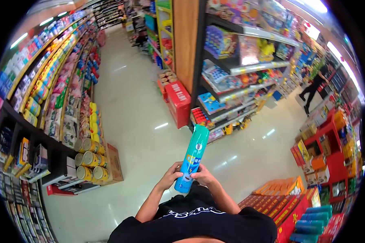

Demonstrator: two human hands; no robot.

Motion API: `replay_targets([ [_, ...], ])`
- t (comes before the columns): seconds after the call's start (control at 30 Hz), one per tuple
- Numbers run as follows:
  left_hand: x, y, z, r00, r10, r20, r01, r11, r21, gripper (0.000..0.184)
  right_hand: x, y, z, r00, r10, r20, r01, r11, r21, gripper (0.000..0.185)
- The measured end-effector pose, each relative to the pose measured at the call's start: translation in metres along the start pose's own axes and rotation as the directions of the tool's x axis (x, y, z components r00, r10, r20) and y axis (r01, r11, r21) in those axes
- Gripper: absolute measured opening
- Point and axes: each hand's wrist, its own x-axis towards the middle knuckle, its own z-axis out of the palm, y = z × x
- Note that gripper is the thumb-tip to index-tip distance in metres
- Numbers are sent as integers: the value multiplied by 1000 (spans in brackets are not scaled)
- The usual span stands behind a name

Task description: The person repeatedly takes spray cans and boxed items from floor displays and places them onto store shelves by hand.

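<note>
A tall green and blue spray can (194, 156) is held in front of my body, its top tilted a little to the right. On its left side my left hand (171, 175) grips the lower part, with the thumb on the label. From the right, my right hand (203, 175) holds the same lower part, its thumb also on the front. The can's back and the fingertips behind it are hidden.
Shelves of packaged goods (65, 73) line the left, with yellow-lidded cans (92, 160) at their end. Ahead stand a red box (178, 101) and a dark shelf (231, 69). Red cartons (271, 206) and green-blue cans (312, 222) lie lower right. A person (314, 87) walks at right.
</note>
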Motion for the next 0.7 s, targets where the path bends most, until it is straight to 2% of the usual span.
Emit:
replay_targets([
  [0.1,18,26,-37,998,-16,-62,13,999,-50,64,64,-13,4,998,37,41,-32,992,-123,67],
  [0.2,52,44,-87,996,64,-59,-66,997,-46,60,128,-40,16,995,17,101,8,972,-236,64],
  [0.3,91,82,-134,993,57,-103,-60,998,-21,58,199,-71,29,990,20,138,24,951,-308,64],
  [0.4,134,129,-182,978,91,-189,-73,992,103,61,286,-111,51,978,-25,206,100,926,-365,63],
  [0.53,178,195,-254,980,105,-168,-48,949,313,64,389,-145,75,960,-28,278,130,926,-355,62],
  [0.7,217,258,-327,950,82,-302,19,948,319,63,504,-169,105,962,8,274,111,901,-419,61],
])
